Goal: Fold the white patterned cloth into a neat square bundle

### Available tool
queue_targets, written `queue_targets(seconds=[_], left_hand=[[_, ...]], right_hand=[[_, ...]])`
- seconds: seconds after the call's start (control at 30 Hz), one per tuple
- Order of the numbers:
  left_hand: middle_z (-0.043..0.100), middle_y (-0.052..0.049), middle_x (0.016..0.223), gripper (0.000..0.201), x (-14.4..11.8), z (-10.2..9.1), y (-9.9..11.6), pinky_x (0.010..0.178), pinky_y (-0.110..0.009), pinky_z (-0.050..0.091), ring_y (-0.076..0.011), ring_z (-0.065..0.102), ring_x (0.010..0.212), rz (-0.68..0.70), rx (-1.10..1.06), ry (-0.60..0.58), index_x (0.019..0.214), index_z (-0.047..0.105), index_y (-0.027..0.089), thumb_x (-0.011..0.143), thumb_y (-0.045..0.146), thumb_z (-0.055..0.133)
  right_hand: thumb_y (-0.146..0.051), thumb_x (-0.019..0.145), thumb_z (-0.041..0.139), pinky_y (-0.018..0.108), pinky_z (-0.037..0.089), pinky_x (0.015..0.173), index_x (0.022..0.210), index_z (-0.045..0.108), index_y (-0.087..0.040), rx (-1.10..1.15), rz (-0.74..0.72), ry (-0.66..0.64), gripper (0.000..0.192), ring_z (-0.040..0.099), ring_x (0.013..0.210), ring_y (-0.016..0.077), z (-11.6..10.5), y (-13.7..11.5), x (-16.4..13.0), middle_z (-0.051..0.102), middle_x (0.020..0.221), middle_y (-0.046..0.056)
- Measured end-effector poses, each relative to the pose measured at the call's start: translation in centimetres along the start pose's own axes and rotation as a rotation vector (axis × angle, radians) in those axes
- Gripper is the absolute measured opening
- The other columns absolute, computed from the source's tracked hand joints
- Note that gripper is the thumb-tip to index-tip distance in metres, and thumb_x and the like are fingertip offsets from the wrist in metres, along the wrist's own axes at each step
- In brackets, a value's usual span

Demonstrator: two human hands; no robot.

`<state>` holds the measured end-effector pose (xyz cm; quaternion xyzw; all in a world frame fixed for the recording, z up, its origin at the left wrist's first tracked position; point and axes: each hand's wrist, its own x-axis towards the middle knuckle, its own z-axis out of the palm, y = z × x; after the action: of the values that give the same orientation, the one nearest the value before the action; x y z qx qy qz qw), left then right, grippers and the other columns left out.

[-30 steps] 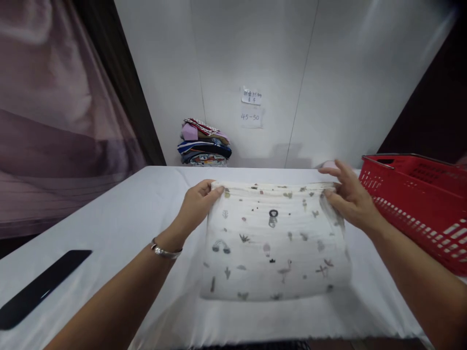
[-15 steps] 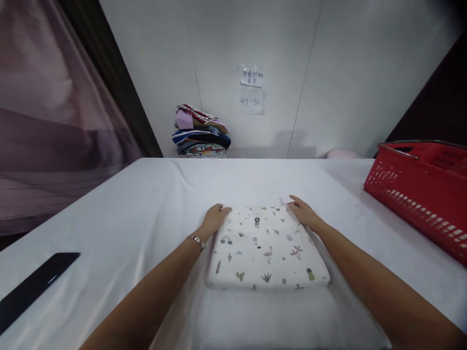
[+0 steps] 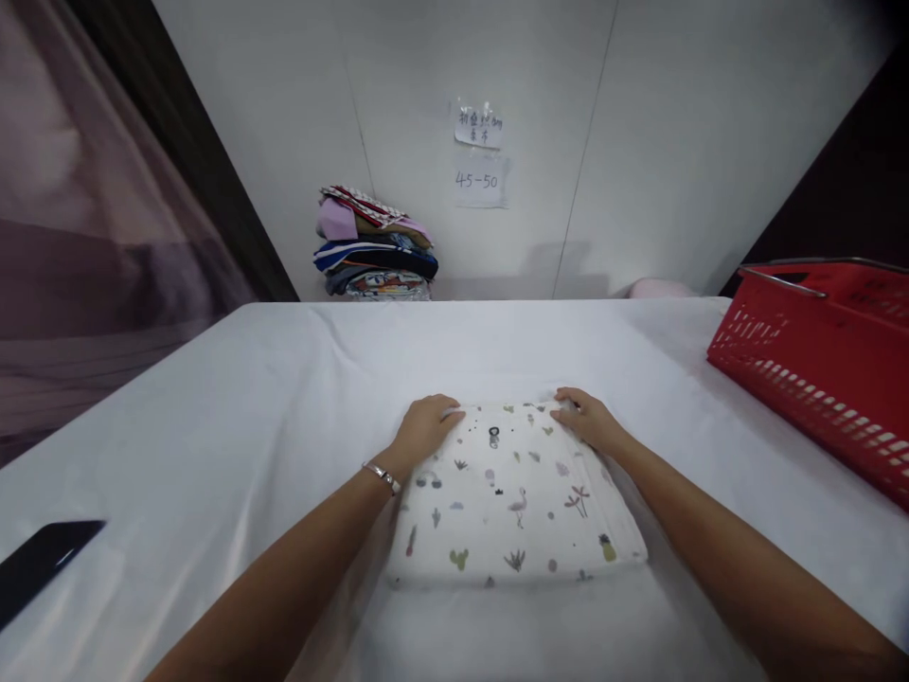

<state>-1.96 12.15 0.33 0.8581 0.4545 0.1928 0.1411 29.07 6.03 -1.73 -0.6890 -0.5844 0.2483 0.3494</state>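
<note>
A folded white cloth (image 3: pixel 490 511) lies flat in front of me, printed with a flamingo, cacti, palms, a rainbow and a pineapple. My left hand (image 3: pixel 426 428) grips its far left corner, thumb on top and fingers round the far edge; a silver bracelet is on that wrist. At the far right corner, my right hand (image 3: pixel 588 421) holds the cloth the same way, thumb on the print and fingers curled past the edge. The undersides of both grips are hidden.
A white sheet covers the table (image 3: pixel 284 398). The red basket (image 3: pixel 816 350) stands at the right, a dark flat object (image 3: pixel 43 564) at the left edge. Behind the table are a pile of folded fabrics (image 3: pixel 376 246) and a wall with paper notes (image 3: pixel 481 180). A curtain (image 3: pixel 85 237) hangs left.
Both hands have moved slightly inward along the cloth's far edge, fingers closing more on it. The whole view has shifted a little, with the wall and pile now higher and further left.
</note>
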Motion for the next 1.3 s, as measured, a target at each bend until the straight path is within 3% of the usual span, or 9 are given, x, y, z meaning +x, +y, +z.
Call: queue_targets(seconds=[0.37, 0.6, 0.77, 0.87, 1.03, 1.13, 1.3], left_hand=[[0.066, -0.003, 0.093, 0.029, -0.4, 0.3, 0.3, 0.081, -0.031, 0.039, -0.0192, 0.056, 0.088, 0.035, 0.034, 0.027, 0.089, 0.063, 0.021, 0.088, 0.037, 0.039], [0.066, -0.004, 0.088, 0.029, -0.4, 0.2, 0.7, 0.08, -0.033, 0.039, -0.021, 0.057, 0.084, -0.007, 0.083, 0.035, 0.09, 0.062, 0.021, 0.088, 0.038, 0.04], [0.066, -0.006, 0.088, 0.029, -0.7, 0.4, 0.7, 0.079, -0.034, 0.039, -0.0227, 0.057, 0.084, -0.046, 0.109, 0.06, 0.094, 0.06, 0.02, 0.089, 0.039, 0.038], [0.066, -0.006, 0.089, 0.029, -0.7, 0.6, 0.5, 0.079, -0.034, 0.039, -0.0232, 0.057, 0.085, -0.056, 0.125, 0.066, 0.096, 0.058, 0.02, 0.089, 0.038, 0.038], [0.065, -0.007, 0.089, 0.029, -0.6, 0.7, 0.5, 0.079, -0.034, 0.04, -0.0236, 0.057, 0.085, -0.071, 0.133, 0.051, 0.097, 0.057, 0.018, 0.088, 0.038, 0.038], [0.065, -0.007, 0.09, 0.028, -0.5, 0.6, 0.5, 0.079, -0.034, 0.04, -0.0234, 0.057, 0.085, -0.075, 0.129, 0.047, 0.097, 0.057, 0.019, 0.088, 0.038, 0.038], [0.066, -0.007, 0.089, 0.028, -0.5, 0.6, 0.5, 0.079, -0.035, 0.04, -0.0236, 0.057, 0.085, -0.062, 0.109, 0.059, 0.095, 0.058, 0.019, 0.088, 0.038, 0.039]], right_hand=[[-0.042, 0.07, 0.061, 0.036, 0.04, 0.085, 0.083, 0.052, -0.022, -0.083, -0.078, 0.072, 0.026, 0.051, 0.11, 0.0235, -0.2, -0.1, -0.5, 0.052, 0.127, 0.007], [-0.035, 0.074, 0.057, 0.035, 0.04, 0.085, 0.079, 0.051, -0.022, -0.063, -0.09, 0.085, 0.015, 0.053, 0.106, 0.0213, 0.1, 0.1, -0.3, 0.057, 0.12, 0.006], [-0.026, 0.081, 0.051, 0.039, 0.035, 0.094, 0.074, 0.049, -0.022, -0.199, -0.378, 0.174, 0.008, 0.046, 0.114, 0.022, -0.4, -0.5, -1.3, 0.055, 0.122, 0.008], [-0.026, 0.081, 0.051, 0.038, 0.036, 0.091, 0.072, 0.051, -0.022, -0.252, -0.479, 0.198, 0.01, 0.049, 0.106, 0.0228, -0.9, -0.9, -2.1, 0.06, 0.108, 0.01], [-0.032, 0.078, 0.055, 0.029, 0.041, 0.069, 0.072, 0.053, -0.022, -0.156, -0.255, 0.186, 0.012, 0.053, 0.074, 0.0172, -1.1, -0.5, -2.7, 0.059, 0.075, 0.002], [-0.034, 0.075, 0.056, 0.027, 0.04, 0.064, 0.075, 0.056, -0.022, -0.067, -0.108, 0.149, 0.012, 0.053, 0.067, 0.0148, -1.0, -0.2, -2.4, 0.059, 0.071, -0.001], [-0.034, 0.071, 0.058, 0.026, 0.04, 0.061, 0.083, 0.059, -0.023, -0.052, 0.015, 0.105, 0.016, 0.056, 0.066, 0.0148, -1.1, -0.4, -1.4, 0.062, 0.071, -0.002]])
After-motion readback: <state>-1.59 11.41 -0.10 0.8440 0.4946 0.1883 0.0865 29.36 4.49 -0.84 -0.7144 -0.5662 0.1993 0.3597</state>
